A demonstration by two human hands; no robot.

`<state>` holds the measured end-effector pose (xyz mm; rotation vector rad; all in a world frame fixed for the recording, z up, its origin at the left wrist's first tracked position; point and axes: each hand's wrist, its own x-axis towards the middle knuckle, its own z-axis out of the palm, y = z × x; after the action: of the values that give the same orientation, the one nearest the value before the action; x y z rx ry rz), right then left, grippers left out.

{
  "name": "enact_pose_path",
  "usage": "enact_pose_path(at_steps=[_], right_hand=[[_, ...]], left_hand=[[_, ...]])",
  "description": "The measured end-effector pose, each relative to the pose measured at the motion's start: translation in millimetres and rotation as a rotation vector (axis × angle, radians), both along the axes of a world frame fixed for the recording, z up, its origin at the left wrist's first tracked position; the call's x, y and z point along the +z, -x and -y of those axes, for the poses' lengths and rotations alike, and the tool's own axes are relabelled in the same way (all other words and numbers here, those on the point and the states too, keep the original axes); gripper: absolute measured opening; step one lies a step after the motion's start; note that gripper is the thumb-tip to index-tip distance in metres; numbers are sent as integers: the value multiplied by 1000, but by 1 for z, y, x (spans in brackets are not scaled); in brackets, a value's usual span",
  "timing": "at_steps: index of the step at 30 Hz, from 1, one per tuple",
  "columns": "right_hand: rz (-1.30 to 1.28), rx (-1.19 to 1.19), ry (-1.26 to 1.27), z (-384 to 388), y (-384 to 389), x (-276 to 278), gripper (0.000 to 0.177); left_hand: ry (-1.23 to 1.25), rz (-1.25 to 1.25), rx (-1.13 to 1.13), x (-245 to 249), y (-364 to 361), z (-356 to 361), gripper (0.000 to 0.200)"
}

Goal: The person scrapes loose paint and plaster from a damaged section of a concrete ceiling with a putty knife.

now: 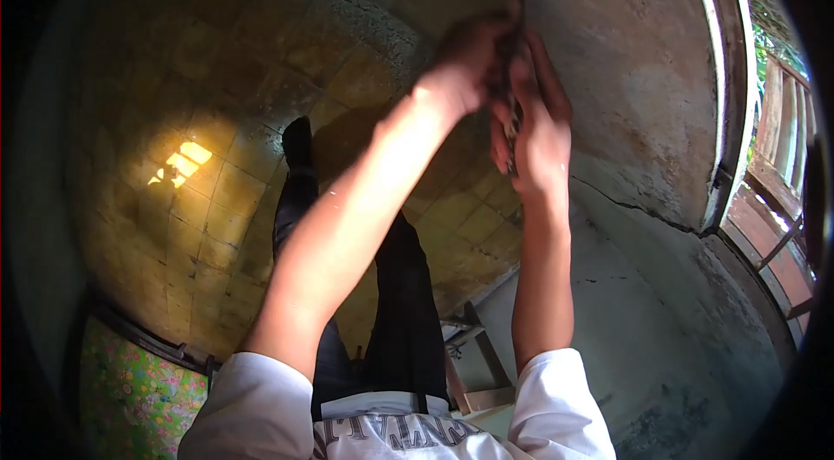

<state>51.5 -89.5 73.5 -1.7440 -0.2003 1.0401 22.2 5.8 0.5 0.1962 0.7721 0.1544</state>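
My left hand (473, 56) is raised in front of me, blurred by motion and partly in shadow. Its fingers close in toward a thin dark object (513, 123) between my hands; whether they grip it is too smeared to see. Beside it, my right hand (540, 130) is wrapped round that object, thumb and fingers on either side. The object looks narrow and long, with small light patches along its edge. Its kind cannot be made out. Both hands are close to the stained plaster wall (634, 86).
To the right, a window opening (777, 130) shows wooden slats and greenery. Yellowish tiles cover the floor (234, 191), with a sunlit patch. A wooden frame (485, 373) stands near my legs; flowered green cloth (130, 386) lies at lower left. A crack runs along the wall.
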Motion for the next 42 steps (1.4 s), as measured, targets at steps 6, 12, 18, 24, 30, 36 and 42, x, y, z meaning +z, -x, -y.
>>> enact_pose_path(at_steps=[6, 12, 18, 24, 30, 36, 42], right_hand=[[103, 128, 102, 3, -24, 29, 48], [177, 125, 202, -2, -14, 40, 45], [211, 142, 320, -17, -12, 51, 44], [190, 150, 330, -25, -13, 52, 44], [206, 115, 358, -28, 2, 43, 43], [161, 103, 260, 1, -12, 27, 47], [187, 87, 52, 8, -10, -18, 46]], left_hand=[[44, 219, 160, 11, -12, 15, 35], [136, 172, 148, 17, -16, 19, 41], [201, 192, 120, 25, -12, 14, 45], [239, 188, 170, 2, -27, 16, 47], [268, 161, 15, 5, -3, 10, 46], [154, 175, 33, 13, -7, 22, 45], [-148, 121, 113, -10, -12, 15, 33]])
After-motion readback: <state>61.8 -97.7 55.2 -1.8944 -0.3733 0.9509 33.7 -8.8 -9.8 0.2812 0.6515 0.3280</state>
